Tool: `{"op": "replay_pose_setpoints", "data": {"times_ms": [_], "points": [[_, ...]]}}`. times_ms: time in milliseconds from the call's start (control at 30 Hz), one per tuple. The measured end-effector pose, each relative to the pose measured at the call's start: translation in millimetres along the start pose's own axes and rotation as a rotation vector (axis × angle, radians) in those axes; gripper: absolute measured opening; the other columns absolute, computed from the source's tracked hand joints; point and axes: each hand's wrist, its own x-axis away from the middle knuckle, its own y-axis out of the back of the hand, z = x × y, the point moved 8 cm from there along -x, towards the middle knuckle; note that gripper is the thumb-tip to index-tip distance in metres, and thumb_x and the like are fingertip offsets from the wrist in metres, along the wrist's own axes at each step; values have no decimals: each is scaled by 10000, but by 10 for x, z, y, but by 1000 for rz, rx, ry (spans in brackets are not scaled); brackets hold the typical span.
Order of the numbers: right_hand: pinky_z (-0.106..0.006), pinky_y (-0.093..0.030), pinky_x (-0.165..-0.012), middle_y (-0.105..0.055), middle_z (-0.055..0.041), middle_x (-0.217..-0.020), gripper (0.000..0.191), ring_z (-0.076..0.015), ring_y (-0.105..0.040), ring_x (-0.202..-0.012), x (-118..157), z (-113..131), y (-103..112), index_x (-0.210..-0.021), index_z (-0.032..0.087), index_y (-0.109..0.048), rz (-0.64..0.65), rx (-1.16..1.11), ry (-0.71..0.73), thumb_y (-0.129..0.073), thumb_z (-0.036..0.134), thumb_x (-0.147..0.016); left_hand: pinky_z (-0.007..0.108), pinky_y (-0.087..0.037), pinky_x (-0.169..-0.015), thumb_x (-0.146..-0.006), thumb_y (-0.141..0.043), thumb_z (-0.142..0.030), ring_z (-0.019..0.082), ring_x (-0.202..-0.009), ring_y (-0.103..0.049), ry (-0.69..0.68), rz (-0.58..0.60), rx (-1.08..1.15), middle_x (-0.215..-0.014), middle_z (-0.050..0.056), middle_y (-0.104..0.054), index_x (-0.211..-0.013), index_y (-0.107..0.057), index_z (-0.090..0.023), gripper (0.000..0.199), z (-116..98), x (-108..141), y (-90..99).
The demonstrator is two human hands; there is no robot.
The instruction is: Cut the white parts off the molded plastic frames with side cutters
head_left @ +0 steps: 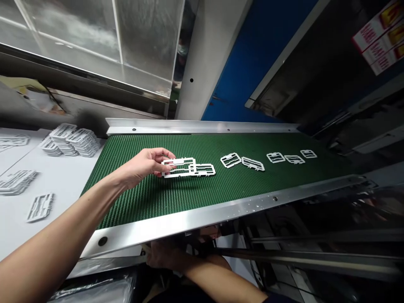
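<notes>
My left hand (154, 163) is closed, pinching a white plastic frame (178, 161) by its left end above the green conveyor belt (142, 198). Just beyond it, a second white frame (206, 170) is partly covered by the held one. Farther right along the belt lie several similar frames, among them a flat one (230, 160) and a neighbour (253, 163) close beside it. Below the near metal rail, in shadow, my right hand (160, 254) appears curled; whatever it grips is too dark to make out.
On the white table (72, 176) at left stand stacked frames (71, 141), a lower pile (17, 182) and a single frame (40, 207). Metal rails (176, 227) edge the belt. Behind it stand a grey post and a blue panel (252, 54). Clear plastic (101, 290) lies at bottom left.
</notes>
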Motion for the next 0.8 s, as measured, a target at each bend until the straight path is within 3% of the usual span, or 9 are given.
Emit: {"op": "replay_pose_setpoints", "data": {"times_ms": [100, 233, 333, 400, 467, 533, 667, 733, 800], "points": [[-416, -453, -729, -646, -164, -917, 323, -310, -595, -850, 179, -216, 46, -943, 94, -619, -34, -6, -124, -560, 212, -648, 214, -403, -569, -688, -750, -233, 108, -635, -539, 0, 14, -10, -783, 18, -634, -939, -599, -173, 299, -28, 14, -37], [-271, -425, -604, -633, -60, -911, 477, -214, -579, -786, 718, -492, 170, -1041, 194, -564, 21, -164, -178, -562, 210, -565, 218, -407, -568, -699, -735, -214, 111, -634, -538, -6, 56, 0, -779, 20, -631, -944, -599, -173, 284, -49, 52, -116], [-269, -410, -656, -607, -25, -861, 464, -183, -548, -789, 1159, -567, 283, -997, 207, -557, 37, -632, -80, -535, 178, -535, 212, -418, -574, -715, -714, -186, 113, -645, -541, -22, 93, 21, -773, 18, -626, -955, -603, -176, 264, -49, 65, -175], [-288, -397, -692, -597, -31, -821, 435, -173, -540, -760, 1403, -585, 387, -982, 181, -550, -20, -976, 35, -531, 175, -547, 198, -421, -562, -723, -712, -193, 107, -631, -537, -21, 107, 20, -763, 15, -627, -951, -610, -179, 250, -49, 73, -221], [-276, -364, -629, -563, -25, -736, 387, -144, -500, -656, 1606, -656, 494, -984, 164, -545, -146, -1199, 80, -557, 200, -599, 188, -430, -552, -722, -719, -214, 105, -618, -540, -18, 110, 9, -761, 18, -636, -944, -621, -180, 246, -80, 117, -301], [-256, -304, -550, -501, -7, -673, 305, -109, -414, -565, 1789, -712, 644, -980, 168, -547, -343, -1279, 78, -592, 256, -691, 189, -455, -562, -715, -726, -230, 117, -627, -563, -26, 110, 3, -776, 27, -655, -929, -637, -180, 238, -156, 230, -454], [-242, -288, -514, -463, 0, -687, 205, -95, -379, -549, 2183, -499, 1177, -920, 204, -539, -774, -1294, 194, -599, 361, -804, 204, -498, -617, -746, -694, -263, 166, -706, -627, -128, 219, -124, -833, 26, -687, -962, -670, -219, 222, -339, 671, -1040], [-243, -324, -525, -509, -9, -740, 242, -98, -415, -563, 2335, -321, 1428, -912, 222, -514, -879, -1319, 274, -614, 409, -795, 211, -503, -646, -774, -665, -276, 171, -709, -631, -181, 300, -241, -844, 17, -688, -1018, -672, -240, 246, -300, 889, -1354], [-241, -346, -528, -548, -18, -785, 241, -101, -454, -574, 2431, -208, 1582, -915, 227, -503, -907, -1325, 305, -625, 394, -792, 212, -501, -647, -790, -649, -295, 170, -704, -627, -143, 334, -240, -854, 16, -688, -1059, -661, -242, 275, -81, 1005, -1576]]}}
